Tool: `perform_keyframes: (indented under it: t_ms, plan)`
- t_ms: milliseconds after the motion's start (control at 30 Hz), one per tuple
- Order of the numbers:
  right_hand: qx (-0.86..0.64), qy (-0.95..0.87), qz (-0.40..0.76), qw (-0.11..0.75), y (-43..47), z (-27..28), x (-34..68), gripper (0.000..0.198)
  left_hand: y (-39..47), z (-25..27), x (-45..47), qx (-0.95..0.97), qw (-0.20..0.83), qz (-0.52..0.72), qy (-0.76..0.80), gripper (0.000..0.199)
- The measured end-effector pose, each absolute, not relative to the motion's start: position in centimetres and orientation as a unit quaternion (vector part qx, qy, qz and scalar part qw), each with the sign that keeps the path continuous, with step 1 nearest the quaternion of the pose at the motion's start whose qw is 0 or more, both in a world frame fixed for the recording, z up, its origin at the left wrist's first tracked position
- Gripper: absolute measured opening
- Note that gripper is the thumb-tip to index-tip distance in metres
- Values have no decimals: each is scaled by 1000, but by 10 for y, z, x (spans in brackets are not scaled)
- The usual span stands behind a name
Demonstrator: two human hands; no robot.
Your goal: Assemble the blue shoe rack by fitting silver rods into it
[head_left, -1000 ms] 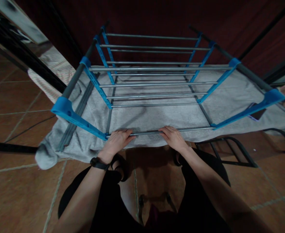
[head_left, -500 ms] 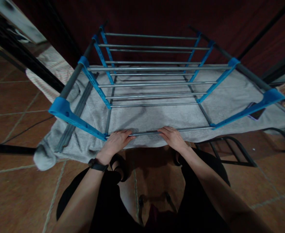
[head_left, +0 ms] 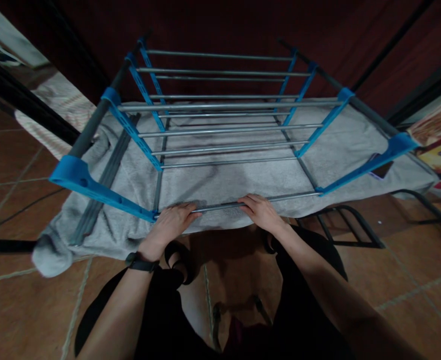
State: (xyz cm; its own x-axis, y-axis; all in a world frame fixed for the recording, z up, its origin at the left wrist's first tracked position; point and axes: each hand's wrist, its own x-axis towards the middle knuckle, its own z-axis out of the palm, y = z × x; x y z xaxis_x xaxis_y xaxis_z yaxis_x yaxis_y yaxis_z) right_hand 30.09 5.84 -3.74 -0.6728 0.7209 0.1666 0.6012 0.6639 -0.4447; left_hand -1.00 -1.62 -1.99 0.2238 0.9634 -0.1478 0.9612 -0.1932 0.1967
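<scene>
A rack of grey metal tubes with blue plastic side pieces stands on a grey cloth (head_left: 220, 180). My left hand (head_left: 171, 222) is wrapped over the left end of its lowest front rod (head_left: 218, 207), close to the front left blue side piece (head_left: 100, 192). On the same rod, right of its middle, the fingers of my right hand (head_left: 261, 212) curl over the top. The front right blue side piece (head_left: 366, 172) meets the rod's far right end. Several cross tubes (head_left: 228, 106) run between the blue pieces farther back.
Loose grey tubes (head_left: 102, 195) lie on the cloth at the left. A phone (head_left: 381, 169) rests near the right side piece. Black metal bars (head_left: 355, 227) stand below the cloth's right edge, above a tiled floor (head_left: 411, 270). A dark red panel (head_left: 212, 25) rises behind the rack.
The whole scene has shifted slightly left in view, the rack's left side appearing a little lower. Both hands keep their hold on the front rod.
</scene>
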Motion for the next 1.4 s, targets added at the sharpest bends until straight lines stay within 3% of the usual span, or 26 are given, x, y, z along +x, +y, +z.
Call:
perform_keyframes:
  t_ms: [967, 1400]
  plan:
    - [-372, -906, 135, 149, 57, -36, 299, 28, -16, -18, -11, 771, 136, 34, 621, 45]
    - [-369, -906, 144, 150, 56, -41, 299, 29, -18, -17, -7, 771, 124, 38, 624, 34]
